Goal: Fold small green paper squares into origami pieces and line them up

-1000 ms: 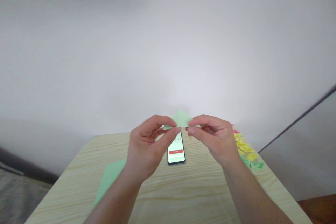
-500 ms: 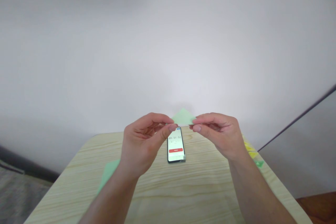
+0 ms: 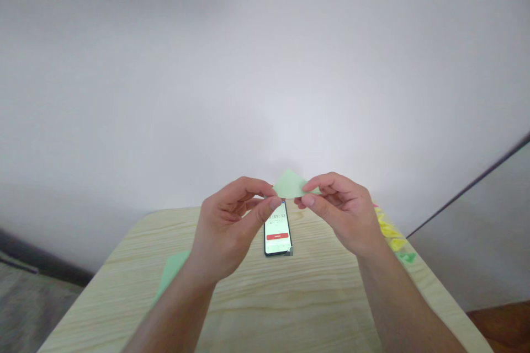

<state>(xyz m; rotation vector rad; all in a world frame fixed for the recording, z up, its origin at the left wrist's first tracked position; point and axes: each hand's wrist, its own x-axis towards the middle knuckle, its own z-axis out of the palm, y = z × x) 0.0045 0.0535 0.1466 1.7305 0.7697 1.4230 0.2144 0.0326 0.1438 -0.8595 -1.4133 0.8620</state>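
Note:
Between my two hands a light green folded paper is held up, its peak pointing away from me. My left hand pinches its left corner between thumb and fingers. At the right corner my right hand grips it the same way, thumb below and index finger on top. Just beneath the paper, a phone lies on the table with a running-time display and a red button. The fingertips cover part of the phone's upper end.
The wooden table stands against a pale wall. More green paper lies partly under my left forearm. Yellow folded pieces and a small green one lie along the right edge, partly behind my right arm.
My hands have come slightly closer together, the right one shifting left. The paper now bows and shows more of its face. More of the yellow pieces is visible.

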